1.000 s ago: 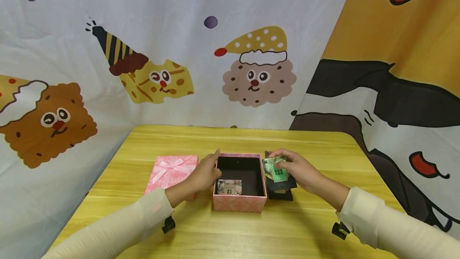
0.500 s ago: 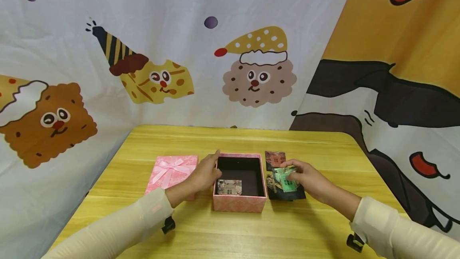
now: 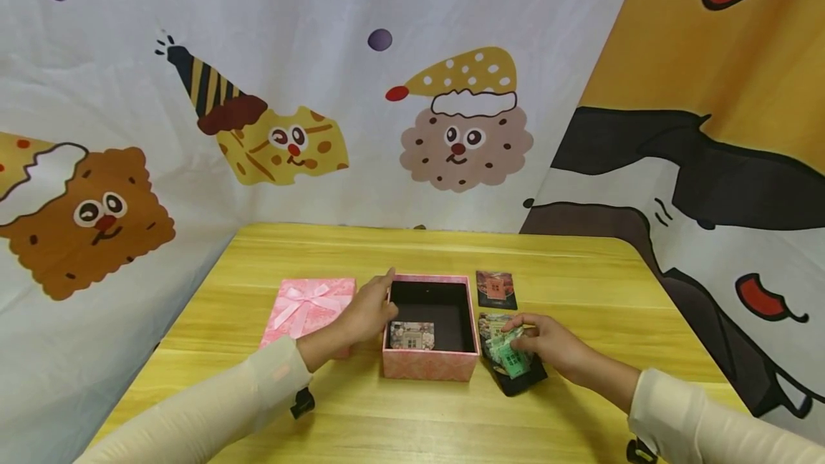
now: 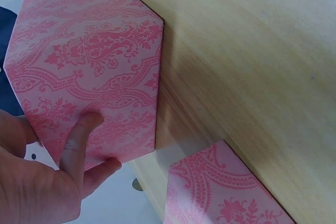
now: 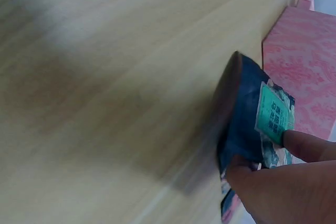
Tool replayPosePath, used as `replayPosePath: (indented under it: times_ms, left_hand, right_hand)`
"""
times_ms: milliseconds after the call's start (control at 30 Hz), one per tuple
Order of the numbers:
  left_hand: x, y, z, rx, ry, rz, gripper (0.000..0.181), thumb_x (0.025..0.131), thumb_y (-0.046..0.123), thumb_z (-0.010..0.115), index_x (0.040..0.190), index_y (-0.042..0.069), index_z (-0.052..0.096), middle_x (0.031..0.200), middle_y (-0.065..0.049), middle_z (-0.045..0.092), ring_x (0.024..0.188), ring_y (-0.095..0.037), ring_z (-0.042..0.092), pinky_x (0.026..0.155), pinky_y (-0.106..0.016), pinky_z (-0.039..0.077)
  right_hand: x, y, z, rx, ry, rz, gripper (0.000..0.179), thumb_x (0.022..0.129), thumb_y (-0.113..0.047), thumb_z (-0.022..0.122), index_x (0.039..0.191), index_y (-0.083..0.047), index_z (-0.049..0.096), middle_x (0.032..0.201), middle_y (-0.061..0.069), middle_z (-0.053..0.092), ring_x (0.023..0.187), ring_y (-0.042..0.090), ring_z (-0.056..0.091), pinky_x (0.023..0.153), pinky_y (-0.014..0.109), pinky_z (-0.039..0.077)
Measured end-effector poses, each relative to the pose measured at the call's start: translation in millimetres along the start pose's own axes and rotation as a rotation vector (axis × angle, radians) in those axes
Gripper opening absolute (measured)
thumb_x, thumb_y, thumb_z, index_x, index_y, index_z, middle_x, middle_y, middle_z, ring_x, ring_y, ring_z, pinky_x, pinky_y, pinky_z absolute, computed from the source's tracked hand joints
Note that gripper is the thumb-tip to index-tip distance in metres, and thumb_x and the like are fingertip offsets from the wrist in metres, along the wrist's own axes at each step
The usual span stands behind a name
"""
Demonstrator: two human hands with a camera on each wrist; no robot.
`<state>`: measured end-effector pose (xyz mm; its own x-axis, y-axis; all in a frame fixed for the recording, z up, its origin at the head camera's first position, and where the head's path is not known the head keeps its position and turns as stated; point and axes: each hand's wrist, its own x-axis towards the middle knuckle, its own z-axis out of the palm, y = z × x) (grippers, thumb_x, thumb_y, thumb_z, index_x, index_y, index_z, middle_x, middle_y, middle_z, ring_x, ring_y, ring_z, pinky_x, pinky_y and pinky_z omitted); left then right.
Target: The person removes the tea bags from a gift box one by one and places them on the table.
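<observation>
My left hand grips the left wall of an open pink patterned box with a black inside. In the left wrist view, the fingers lie against the box's outer side. Inside the box, near its front, lies a small floral packet. To the right of the box, my right hand pinches a dark packet with a green label. It is tilted and partly covers another packet on the table. Just behind lies a dark packet with a red label.
A pink lid with a ribbon bow lies left of the box, partly hidden by the left arm. The yellow wooden table ends at a cartoon-printed curtain at the back.
My right hand has drawn the green-labelled packet towards the front of the table, uncovering the red-labelled packet and part of another beneath. The left hand keeps its grip on the box.
</observation>
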<state>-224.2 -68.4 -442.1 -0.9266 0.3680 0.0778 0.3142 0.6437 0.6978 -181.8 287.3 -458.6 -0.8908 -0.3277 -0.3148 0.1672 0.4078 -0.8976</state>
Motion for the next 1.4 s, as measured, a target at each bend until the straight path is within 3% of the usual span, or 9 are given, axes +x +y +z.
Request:
replayPosePath:
  times_ms: [167,267,433,667,867,967,1067,1200,1400]
  left_hand:
    - [0.6,-0.5,0.0,0.008,0.0,-0.002,0.076,0.087,-0.004,0.06,0.157,-0.01,0.03,0.149,-0.031,0.049,0.103,-0.029,0.054,0.085,-0.04,0.045]
    - [0.9,-0.6,-0.5,0.004,-0.006,-0.007,0.076,0.088,-0.003,0.06,0.157,-0.009,0.03,0.15,-0.031,0.047,0.103,-0.029,0.054,0.085,-0.04,0.045]
    - [0.7,0.5,-1.7,-0.006,-0.008,-0.006,0.076,0.088,-0.004,0.06,0.158,-0.009,0.029,0.15,-0.032,0.046,0.085,-0.024,0.054,0.082,-0.04,0.046]
    - [1.3,-1.0,-0.2,-0.022,-0.008,-0.023,0.077,0.09,-0.005,0.06,0.159,-0.007,0.027,0.15,-0.033,0.046,0.053,-0.011,0.039,0.081,-0.039,0.049]
    - [1.0,-1.3,-0.8,-0.01,-0.002,-0.011,0.076,0.089,-0.004,0.06,0.158,-0.009,0.029,0.148,-0.032,0.048,0.077,-0.021,0.052,0.08,-0.039,0.046]
    - [0.8,-1.4,-1.2,-0.006,-0.002,-0.004,0.076,0.088,-0.003,0.06,0.157,-0.01,0.029,0.147,-0.031,0.049,0.088,-0.026,0.052,0.079,-0.039,0.045]
    - [1.0,-1.5,-1.0,-0.008,0.0,0.001,0.075,0.089,-0.004,0.06,0.157,-0.01,0.029,0.147,-0.031,0.05,0.085,-0.025,0.052,0.08,-0.039,0.045]
    - [1.6,-2.3,0.2,-0.019,-0.003,0.0,0.075,0.089,-0.005,0.06,0.157,-0.01,0.029,0.149,-0.032,0.048,0.065,-0.016,0.045,0.077,-0.038,0.046]
    - [1.1,-2.8,1.6,-0.032,-0.01,-0.013,0.075,0.091,-0.005,0.06,0.159,-0.008,0.027,0.149,-0.032,0.047,0.053,-0.01,0.038,0.073,-0.036,0.047]
  right_hand:
    - [-3.2,8.5,3.4,0.037,-0.021,0.011,0.028,0.095,-0.003,0.068,0.118,0.01,0.06,0.079,0.002,0.056,0.073,0.015,0.052,0.066,0.031,0.049]
    - [-5.0,12.3,5.6,-0.013,-0.026,-0.011,0.022,0.092,-0.001,0.071,0.11,0.009,0.062,0.089,0.006,0.059,0.078,0.019,0.053,0.066,0.031,0.051]
    - [-7.4,15.6,10.4,-0.253,0.019,-0.087,0.017,0.086,-0.003,0.078,0.098,0.001,0.067,0.087,0.005,0.063,0.079,0.019,0.055,0.064,0.03,0.049]
    - [-8.7,19.0,17.0,-0.552,0.089,-0.234,0.018,0.082,-0.01,0.084,0.09,-0.01,0.068,0.083,-0.003,0.062,0.071,0.008,0.05,0.061,0.027,0.044]
    - [-7.8,19.5,20.0,-0.692,0.149,-0.271,0.023,0.079,-0.013,0.088,0.089,-0.014,0.068,0.083,-0.003,0.057,0.07,0.007,0.046,0.061,0.026,0.043]
    - [-7.0,17.0,18.4,-0.694,0.168,-0.287,0.022,0.08,-0.011,0.087,0.09,-0.012,0.067,0.081,-0.003,0.058,0.07,0.006,0.048,0.061,0.026,0.044]
    - [-6.3,13.3,15.3,-0.639,0.172,-0.293,0.017,0.084,-0.007,0.082,0.092,-0.009,0.067,0.079,-0.004,0.06,0.069,0.005,0.051,0.059,0.025,0.046]
    - [-6.0,7.8,11.0,-0.51,0.128,-0.267,0.009,0.091,-0.006,0.074,0.096,-0.005,0.067,0.08,-0.003,0.063,0.07,0.006,0.057,0.06,0.025,0.05]
    - [-5.1,4.8,10.6,-0.387,0.078,-0.224,0.011,0.095,-0.009,0.07,0.102,-0.001,0.067,0.086,0.002,0.067,0.074,0.011,0.062,0.062,0.027,0.052]
